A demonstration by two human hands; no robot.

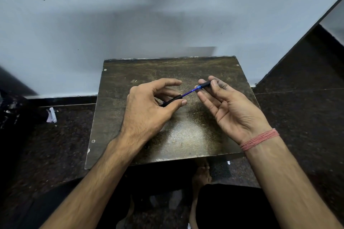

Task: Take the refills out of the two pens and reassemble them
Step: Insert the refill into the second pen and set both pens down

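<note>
A black pen is pulled apart above the small dark table [186,135]. My left hand [147,109] pinches the black barrel [172,100] between thumb and fingers. My right hand [229,106] pinches the black front section [204,84] with its fingertips, palm turned up. A thin blue refill [188,93] runs between the two black parts, with a bright blue collar at the right end. Only this one pen is in view; a second pen does not show.
The table stands against a pale wall [130,24] on a dark speckled floor [297,108]. A scrap of white paper [51,115] lies on the floor at the left. A bare foot [202,174] shows under the table's near edge.
</note>
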